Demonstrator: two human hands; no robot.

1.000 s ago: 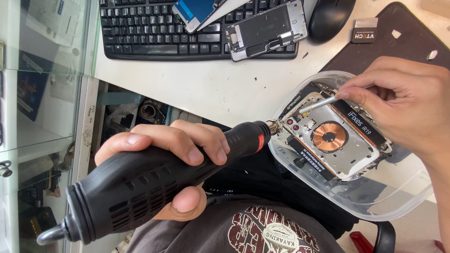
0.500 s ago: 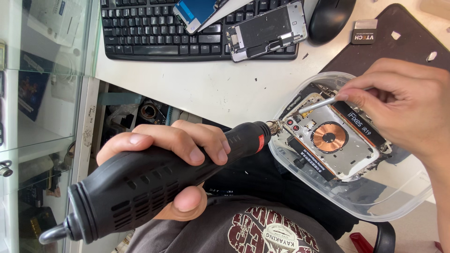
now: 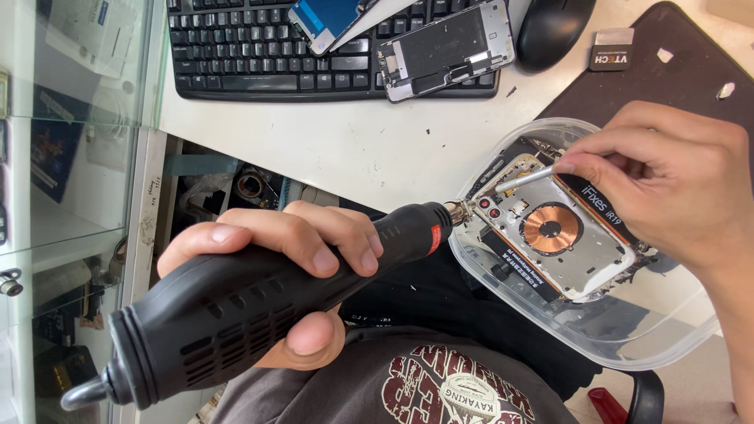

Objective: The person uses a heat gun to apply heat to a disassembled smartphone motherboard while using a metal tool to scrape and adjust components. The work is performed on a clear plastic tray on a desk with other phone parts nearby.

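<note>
At the far left stands a glass cabinet (image 3: 71, 196) with shelves, and just beside it the edge of the white desk (image 3: 330, 141). The left hand (image 3: 283, 275) is wrapped tight around a black rotary tool (image 3: 236, 306), fingers curled over the top of the body and the thumb pressed up from below; the tool lies slanted, its vented tail low at the left and its nose rising to the right, well past the fingers. The metal tip at that nose touches the near left corner of an opened phone back (image 3: 558, 235), which shows a copper coil in its middle. That phone back lies inside a clear plastic tub (image 3: 628, 338) held partly over the desk edge, above the person's lap and dark printed shirt (image 3: 440, 385). Up on the desk, a black keyboard (image 3: 259, 55) carries a blue phone screen (image 3: 330, 20) and a bare phone frame (image 3: 448, 47), with a black mouse (image 3: 550, 27) to their right. At the right, the right hand (image 3: 667, 188) reaches into the tub from above, fingertips pinched together on a thin metal rod (image 3: 522, 179) whose free end rests on the upper left part of the phone back, near the rotary tip. A dark mat (image 3: 667, 71) lies behind that hand
</note>
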